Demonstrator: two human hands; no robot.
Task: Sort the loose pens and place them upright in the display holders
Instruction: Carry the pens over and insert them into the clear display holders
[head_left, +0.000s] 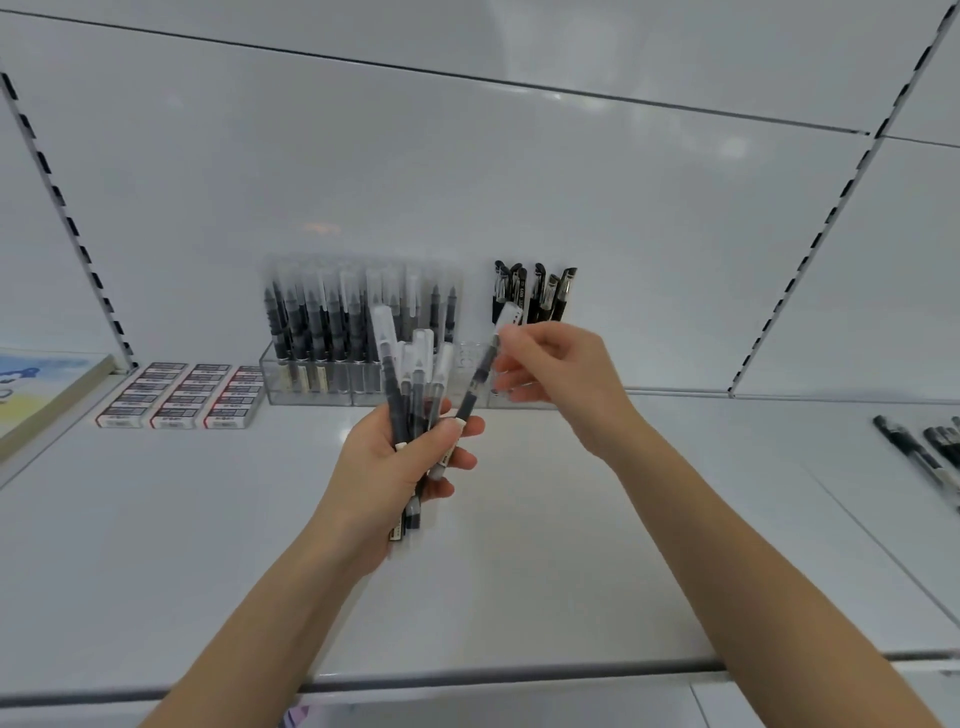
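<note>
Black pen (480, 371) pinched below its clear cap in right hand (561, 374) grip, long axis tilted up-right, tail end at the bundle (410, 374) clenched in left hand (395, 467). Clear holder (311, 384) stands just beyond, slightly left; right hand looks nearer.

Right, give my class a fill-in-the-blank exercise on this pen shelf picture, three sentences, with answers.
1. The left hand grips a bundle of pens, while the right hand pinches just ____ pen.
2. The boxed erasers lie to the ____ of the clear holder.
3. Inside that holder, the stocked pens stand ____.
Answers: one; left; upright.
</note>
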